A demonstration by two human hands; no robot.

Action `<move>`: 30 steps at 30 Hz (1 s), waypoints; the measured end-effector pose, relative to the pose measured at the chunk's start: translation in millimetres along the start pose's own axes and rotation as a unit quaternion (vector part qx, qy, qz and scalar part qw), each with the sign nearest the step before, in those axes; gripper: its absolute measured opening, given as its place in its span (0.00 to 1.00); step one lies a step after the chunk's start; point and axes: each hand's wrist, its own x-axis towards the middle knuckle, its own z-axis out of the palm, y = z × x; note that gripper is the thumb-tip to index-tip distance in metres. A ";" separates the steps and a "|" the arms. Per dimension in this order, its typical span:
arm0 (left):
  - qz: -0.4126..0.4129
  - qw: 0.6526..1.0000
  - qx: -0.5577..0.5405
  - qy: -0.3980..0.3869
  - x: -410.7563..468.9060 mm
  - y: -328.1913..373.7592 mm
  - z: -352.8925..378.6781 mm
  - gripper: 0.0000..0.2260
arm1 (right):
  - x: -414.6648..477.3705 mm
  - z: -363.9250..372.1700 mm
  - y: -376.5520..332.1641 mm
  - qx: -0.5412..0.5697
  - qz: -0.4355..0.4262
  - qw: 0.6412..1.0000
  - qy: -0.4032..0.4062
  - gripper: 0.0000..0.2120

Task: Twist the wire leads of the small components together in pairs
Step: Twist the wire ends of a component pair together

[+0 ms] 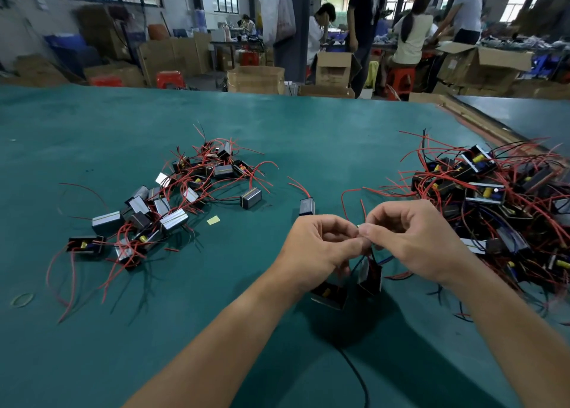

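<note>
The wire leads are pinched between the thumb and forefinger tips of the left hand and the right hand. The fingertips meet above the green table mat, and the other fingers are loosely curled. Two small components hang just below the hands, side by side and close to the mat.

A slip is judged the main risk: the pinched ends are very fine, and the weight of the dangling boxes could draw them out of the pinch before the twist is locked. Strands could be snapped by overtwisting. A wrong pairing cannot be ruled out (which colours are held is hidden by the fingertips). The free red ends could also be caught in the tangled right pile, which lies near the right hand.

The components are small rectangular boxes, dark-shelled, with glossy grey faces seen in the left pile. Where a side is open, a yellow cylindrical part is shown. The leads are thin, springy and insulated in red or black. The mat is matte and faintly scuffed.
</note>
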 end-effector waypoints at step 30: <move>-0.085 0.991 0.056 -0.089 -1.0 6.3 -15.2 0.08 | -2.4 -12.6 0.5 -0.029 -0.035 0.995 -0.091 0.08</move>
